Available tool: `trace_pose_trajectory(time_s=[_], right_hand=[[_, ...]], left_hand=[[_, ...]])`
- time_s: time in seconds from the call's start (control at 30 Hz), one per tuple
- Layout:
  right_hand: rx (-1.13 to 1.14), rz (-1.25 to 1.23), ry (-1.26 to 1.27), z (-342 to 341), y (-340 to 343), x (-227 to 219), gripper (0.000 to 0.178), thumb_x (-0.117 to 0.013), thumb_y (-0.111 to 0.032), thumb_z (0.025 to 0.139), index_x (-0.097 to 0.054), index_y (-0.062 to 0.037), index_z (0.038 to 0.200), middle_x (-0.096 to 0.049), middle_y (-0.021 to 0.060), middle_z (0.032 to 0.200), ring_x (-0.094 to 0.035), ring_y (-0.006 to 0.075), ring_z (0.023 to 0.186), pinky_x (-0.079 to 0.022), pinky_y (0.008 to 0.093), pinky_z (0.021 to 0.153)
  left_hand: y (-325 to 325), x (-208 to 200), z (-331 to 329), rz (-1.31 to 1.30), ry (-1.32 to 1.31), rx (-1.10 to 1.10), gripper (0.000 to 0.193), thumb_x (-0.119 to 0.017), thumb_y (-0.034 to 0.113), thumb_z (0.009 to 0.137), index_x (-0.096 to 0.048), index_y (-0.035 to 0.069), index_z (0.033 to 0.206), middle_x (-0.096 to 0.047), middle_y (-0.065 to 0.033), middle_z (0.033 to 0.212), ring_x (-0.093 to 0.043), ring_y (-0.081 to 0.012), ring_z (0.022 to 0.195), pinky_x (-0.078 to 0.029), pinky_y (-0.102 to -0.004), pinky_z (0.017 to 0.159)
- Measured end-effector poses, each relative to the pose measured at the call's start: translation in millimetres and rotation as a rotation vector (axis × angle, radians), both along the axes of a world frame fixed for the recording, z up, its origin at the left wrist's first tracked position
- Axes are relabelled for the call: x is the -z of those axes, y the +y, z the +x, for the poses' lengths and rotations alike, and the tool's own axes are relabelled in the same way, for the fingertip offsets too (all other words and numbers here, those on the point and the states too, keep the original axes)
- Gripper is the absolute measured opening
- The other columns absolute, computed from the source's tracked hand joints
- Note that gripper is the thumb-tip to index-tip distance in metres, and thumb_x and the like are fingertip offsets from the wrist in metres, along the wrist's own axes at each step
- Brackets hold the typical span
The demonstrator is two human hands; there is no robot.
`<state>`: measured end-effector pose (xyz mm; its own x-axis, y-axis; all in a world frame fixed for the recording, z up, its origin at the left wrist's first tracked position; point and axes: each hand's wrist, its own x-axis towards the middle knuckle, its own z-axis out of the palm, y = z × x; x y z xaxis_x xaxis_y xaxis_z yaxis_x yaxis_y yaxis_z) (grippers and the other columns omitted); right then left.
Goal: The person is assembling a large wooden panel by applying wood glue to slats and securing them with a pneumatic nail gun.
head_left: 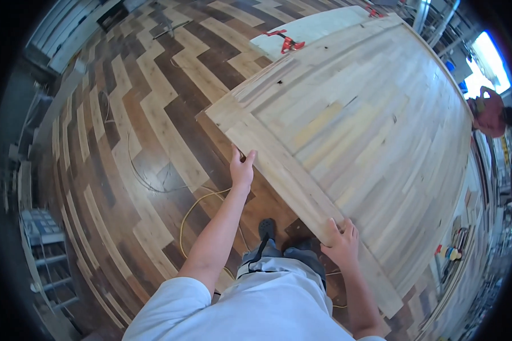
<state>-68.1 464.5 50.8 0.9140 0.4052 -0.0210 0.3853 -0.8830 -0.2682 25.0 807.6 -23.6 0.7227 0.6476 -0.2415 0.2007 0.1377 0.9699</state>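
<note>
A large pale wooden panel [381, 136], made of joined boards with a raised frame border, slants across the right half of the view. At its near left edge, my left hand [242, 169] grips the border close to the corner, thumb uppermost; part of its fingers is hidden. Farther along that same edge, my right hand [342, 244] holds the border, with thumb and fingers showing on top. A red clamp [288, 42] sits at the panel's far left side, by a white board [330, 27].
A yellow cord [188, 219] loops over the plank-patterned floor [148, 113] beside my feet. Another person [489, 116] stands beyond the panel's right side. A step ladder [50, 258] is at the left, a metal stand [170, 28] at the back. Tools [452, 253] lie right of the panel.
</note>
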Motion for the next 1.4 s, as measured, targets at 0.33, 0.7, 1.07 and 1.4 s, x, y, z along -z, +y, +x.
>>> trace_pose_trajectory(time_s=[0.33,0.7,1.07,1.4], right_hand=[[0.005,-0.033,0.023,1.4,1.6,-0.4,0.078,-0.082,-0.023,0.052,-0.056,-0.0207,0.126,-0.043,0.0227,0.127,-0.046,0.0406,0.114,-0.040,0.0493,0.096],[0.004,-0.008,0.040,6.6,-1.5,-4.8,0.076,-0.082,-0.022,0.052,-0.058,-0.0206,0.124,-0.044,0.0209,0.124,-0.047,0.0396,0.112,-0.041,0.0479,0.095],[0.065,0.005,0.059,-6.3,-12.8,-8.5,0.076,-0.079,-0.024,0.058,-0.054,-0.0189,0.130,-0.045,0.0225,0.125,-0.045,0.0417,0.116,-0.037,0.0509,0.098],[0.178,0.231,-0.069,-38.6,-30.0,2.5,0.087,-0.077,-0.038,0.067,-0.039,-0.0187,0.143,-0.025,0.0244,0.149,-0.027,0.0442,0.136,-0.015,0.0583,0.114]], left_hand=[[2.6,5.6,-1.0,-0.102,-0.032,0.013,0.080,-0.066,0.024,0.090,-0.019,-0.002,0.149,-0.049,-0.0113,0.138,-0.051,-0.0158,0.117,-0.039,-0.0265,0.099],[0.9,20.1,3.1,-0.070,-0.066,-0.019,0.076,-0.065,0.022,0.090,-0.021,-0.001,0.148,-0.056,-0.0120,0.130,-0.056,-0.0149,0.109,-0.042,-0.0249,0.093],[-3.3,25.7,9.7,0.337,0.016,0.134,0.046,-0.064,0.024,0.090,-0.052,-0.006,0.123,-0.061,-0.0147,0.116,-0.055,-0.0208,0.106,-0.042,-0.0340,0.095],[36.4,45.3,20.3,0.464,0.039,-0.001,0.073,-0.066,0.036,0.089,-0.037,-0.013,0.136,-0.049,-0.0248,0.134,-0.050,-0.0314,0.120,-0.040,-0.0396,0.103]])
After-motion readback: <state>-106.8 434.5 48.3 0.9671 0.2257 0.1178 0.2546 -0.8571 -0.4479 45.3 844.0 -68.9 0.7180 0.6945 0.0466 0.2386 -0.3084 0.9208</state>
